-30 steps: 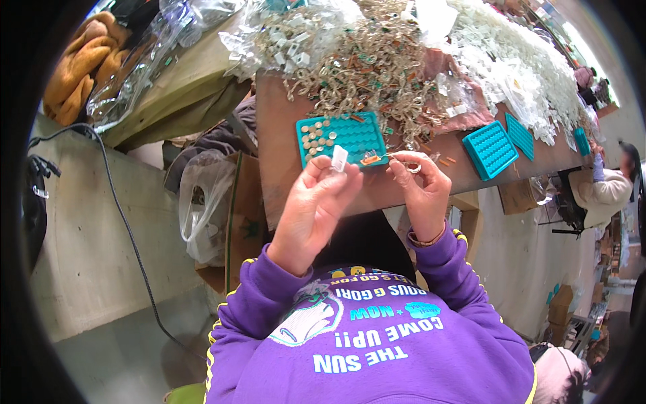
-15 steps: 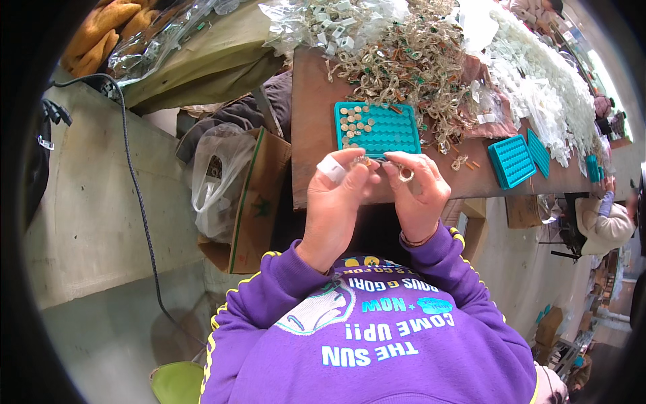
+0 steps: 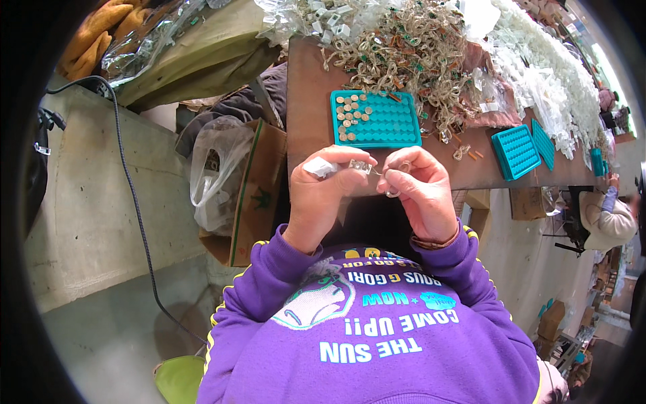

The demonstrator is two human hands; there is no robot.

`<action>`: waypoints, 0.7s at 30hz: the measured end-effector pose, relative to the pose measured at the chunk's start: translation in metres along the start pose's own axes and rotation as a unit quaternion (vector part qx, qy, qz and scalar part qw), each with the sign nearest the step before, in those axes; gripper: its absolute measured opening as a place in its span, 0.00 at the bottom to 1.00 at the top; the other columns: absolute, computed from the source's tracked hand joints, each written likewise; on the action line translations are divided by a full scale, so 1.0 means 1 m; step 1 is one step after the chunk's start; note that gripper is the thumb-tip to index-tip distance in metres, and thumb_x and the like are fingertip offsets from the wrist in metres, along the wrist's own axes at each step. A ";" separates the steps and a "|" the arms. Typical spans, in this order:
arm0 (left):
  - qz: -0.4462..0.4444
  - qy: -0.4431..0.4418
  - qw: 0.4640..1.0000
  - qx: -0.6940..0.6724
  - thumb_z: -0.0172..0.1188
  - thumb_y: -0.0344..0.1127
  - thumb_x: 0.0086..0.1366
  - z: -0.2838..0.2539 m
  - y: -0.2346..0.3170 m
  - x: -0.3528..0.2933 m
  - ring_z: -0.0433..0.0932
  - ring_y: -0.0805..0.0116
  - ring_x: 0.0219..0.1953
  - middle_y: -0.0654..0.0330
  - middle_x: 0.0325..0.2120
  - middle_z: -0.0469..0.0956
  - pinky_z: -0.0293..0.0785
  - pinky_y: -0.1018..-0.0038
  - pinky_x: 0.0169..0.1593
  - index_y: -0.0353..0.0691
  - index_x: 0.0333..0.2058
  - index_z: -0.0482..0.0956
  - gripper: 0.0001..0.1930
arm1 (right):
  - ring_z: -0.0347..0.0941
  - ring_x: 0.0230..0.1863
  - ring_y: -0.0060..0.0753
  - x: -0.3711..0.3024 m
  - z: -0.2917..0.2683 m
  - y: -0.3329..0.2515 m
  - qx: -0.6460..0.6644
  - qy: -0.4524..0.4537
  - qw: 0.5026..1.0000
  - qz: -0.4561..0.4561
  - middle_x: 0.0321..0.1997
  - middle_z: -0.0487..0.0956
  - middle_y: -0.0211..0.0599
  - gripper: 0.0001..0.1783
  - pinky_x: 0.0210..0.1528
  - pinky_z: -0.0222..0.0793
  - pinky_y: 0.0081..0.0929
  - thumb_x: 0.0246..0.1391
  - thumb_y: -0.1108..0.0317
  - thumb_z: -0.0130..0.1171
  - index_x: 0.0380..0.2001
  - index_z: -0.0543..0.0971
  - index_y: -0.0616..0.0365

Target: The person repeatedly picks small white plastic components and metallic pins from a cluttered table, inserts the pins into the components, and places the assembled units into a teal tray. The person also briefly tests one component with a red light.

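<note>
My left hand (image 3: 319, 198) pinches a small clear-and-white plastic piece (image 3: 362, 165) between thumb and forefinger. A white wrap (image 3: 320, 167) covers part of that forefinger. My right hand (image 3: 427, 192), just beside it, is closed on a small coiled pale wire (image 3: 404, 166); one loop hangs below the fingers. A thin strand spans the short gap between the two hands. Both hands are over the table's near edge. Beyond them lies a teal tray (image 3: 393, 124) with rows of pockets, and several small round discs (image 3: 347, 108) sit at its left side.
Behind the tray a heap of coiled wires (image 3: 404, 54) covers the brown table (image 3: 306, 101). White plastic housings (image 3: 330, 23) and clear plastic parts (image 3: 552, 74) are piled beyond. More teal trays (image 3: 515, 156) stand at right. A cardboard box (image 3: 259, 195) with a plastic bag (image 3: 219, 158) is at left.
My hands have drawn slightly apart, the left one shifting left. The clear piece in my left fingers now shows more plainly, and the wire has turned in my right hand.
</note>
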State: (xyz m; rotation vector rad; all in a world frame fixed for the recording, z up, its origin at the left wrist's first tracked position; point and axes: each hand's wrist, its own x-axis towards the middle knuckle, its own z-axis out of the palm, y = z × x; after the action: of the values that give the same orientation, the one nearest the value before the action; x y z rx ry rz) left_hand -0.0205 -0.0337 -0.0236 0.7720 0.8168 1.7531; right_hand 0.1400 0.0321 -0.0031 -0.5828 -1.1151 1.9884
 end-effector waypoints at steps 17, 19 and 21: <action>-0.034 0.026 0.999 -0.009 0.65 0.22 0.58 0.014 -0.011 0.000 0.79 0.74 0.38 0.56 0.36 0.81 0.77 0.79 0.44 0.34 0.38 0.77 0.09 | 0.77 0.36 0.37 -0.003 0.001 -0.031 -0.601 0.008 0.685 -0.412 0.34 0.79 0.32 0.15 0.40 0.74 0.33 0.38 0.75 0.69 0.34 0.81 0.56; -0.031 0.025 0.999 -0.011 0.65 0.19 0.56 0.017 -0.013 -0.001 0.80 0.74 0.38 0.57 0.36 0.81 0.79 0.78 0.45 0.34 0.37 0.77 0.10 | 0.76 0.33 0.38 0.001 0.005 -0.025 -0.611 -0.003 0.680 -0.406 0.32 0.78 0.33 0.13 0.38 0.73 0.33 0.39 0.77 0.68 0.33 0.81 0.56; -0.034 0.023 0.999 -0.020 0.65 0.19 0.56 0.019 -0.014 -0.002 0.80 0.74 0.38 0.57 0.37 0.81 0.79 0.79 0.44 0.34 0.36 0.76 0.10 | 0.76 0.30 0.38 0.002 0.008 -0.017 -0.587 0.020 0.709 -0.391 0.31 0.78 0.34 0.11 0.34 0.73 0.29 0.41 0.80 0.66 0.32 0.81 0.58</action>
State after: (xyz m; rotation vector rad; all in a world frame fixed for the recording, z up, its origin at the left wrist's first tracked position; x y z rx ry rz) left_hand 0.0027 -0.0287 -0.0240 0.6724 0.8267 1.7276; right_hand 0.1402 0.0349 0.0156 -0.5734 -2.0992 0.3495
